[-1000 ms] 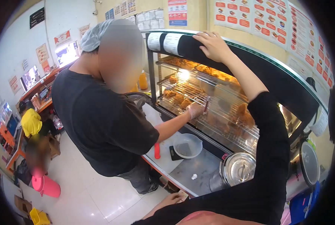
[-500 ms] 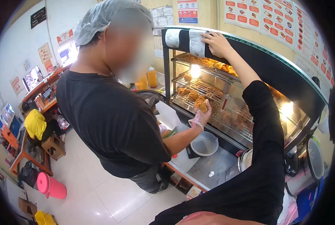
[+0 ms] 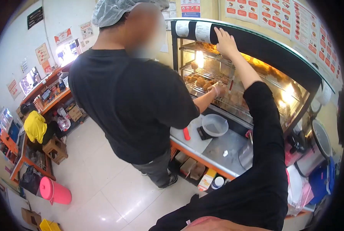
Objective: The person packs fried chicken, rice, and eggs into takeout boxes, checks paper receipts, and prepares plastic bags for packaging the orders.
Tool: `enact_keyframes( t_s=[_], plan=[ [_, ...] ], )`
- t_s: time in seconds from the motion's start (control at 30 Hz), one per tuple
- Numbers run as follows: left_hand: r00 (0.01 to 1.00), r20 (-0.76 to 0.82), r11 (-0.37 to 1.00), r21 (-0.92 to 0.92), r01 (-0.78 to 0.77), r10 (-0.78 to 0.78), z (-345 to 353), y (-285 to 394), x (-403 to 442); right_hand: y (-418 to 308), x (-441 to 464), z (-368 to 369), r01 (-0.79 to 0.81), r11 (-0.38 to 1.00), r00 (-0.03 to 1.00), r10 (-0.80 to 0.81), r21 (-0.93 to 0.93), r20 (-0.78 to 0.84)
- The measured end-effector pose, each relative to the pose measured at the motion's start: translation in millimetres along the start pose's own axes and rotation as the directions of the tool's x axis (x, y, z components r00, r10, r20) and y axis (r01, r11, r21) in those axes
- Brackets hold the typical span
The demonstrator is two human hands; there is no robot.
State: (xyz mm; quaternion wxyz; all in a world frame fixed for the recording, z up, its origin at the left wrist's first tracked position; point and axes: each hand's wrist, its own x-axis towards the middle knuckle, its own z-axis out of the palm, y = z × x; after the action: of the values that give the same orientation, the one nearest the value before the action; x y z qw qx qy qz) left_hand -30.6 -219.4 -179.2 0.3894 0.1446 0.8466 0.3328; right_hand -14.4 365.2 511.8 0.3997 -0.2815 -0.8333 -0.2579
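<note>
My right hand (image 3: 226, 41) rests against the black upper panel (image 3: 253, 50) of a glass food warmer, fingers stretched out. Just left of my fingertips a printed paper slip (image 3: 203, 31) hangs on the panel, and a second slip (image 3: 182, 28) is beside it. My left hand is out of view. Inside the lit warmer, pieces of fried chicken (image 3: 200, 82) lie on wire racks. A co-worker in a black shirt (image 3: 121, 100) and hair net stands at my left, with a hand (image 3: 219, 91) at the lower rack; what it holds is unclear.
Below the warmer, a metal counter (image 3: 227, 148) carries a white plastic bowl (image 3: 215, 125) and a red-handled item (image 3: 186, 133). Large pots (image 3: 314, 144) stand at the right. Across the tiled floor are a pink bin (image 3: 56, 190) and a person in yellow (image 3: 35, 126).
My right hand has shifted from the paper slip's edge to the panel right of it. The co-worker's hand has moved with a chicken piece from outside the warmer to the lower rack. The view has turned.
</note>
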Motion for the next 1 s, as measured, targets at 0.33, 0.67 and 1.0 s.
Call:
enact_keyframes(
  t_s=[0.33, 0.67, 1.0],
  plan=[
    [0.972, -0.036, 0.867, 0.446, 0.222, -0.230, -91, -212, -116, -125, -351, -168, -0.132, 0.754, 0.867, -0.227, 0.643, 0.443],
    [0.977, -0.101, 0.964, -0.171, -0.205, 0.189, -121, -95, 6, -259, -949, -211, -0.534, 0.824, -0.425, -0.071, -0.187, 0.902],
    [0.975, 0.222, 0.967, -0.241, 0.084, -0.029, -324, -237, -19, -484, -940, -152, -0.633, 0.733, 0.112, -0.232, 0.249, 0.966]
  ],
)
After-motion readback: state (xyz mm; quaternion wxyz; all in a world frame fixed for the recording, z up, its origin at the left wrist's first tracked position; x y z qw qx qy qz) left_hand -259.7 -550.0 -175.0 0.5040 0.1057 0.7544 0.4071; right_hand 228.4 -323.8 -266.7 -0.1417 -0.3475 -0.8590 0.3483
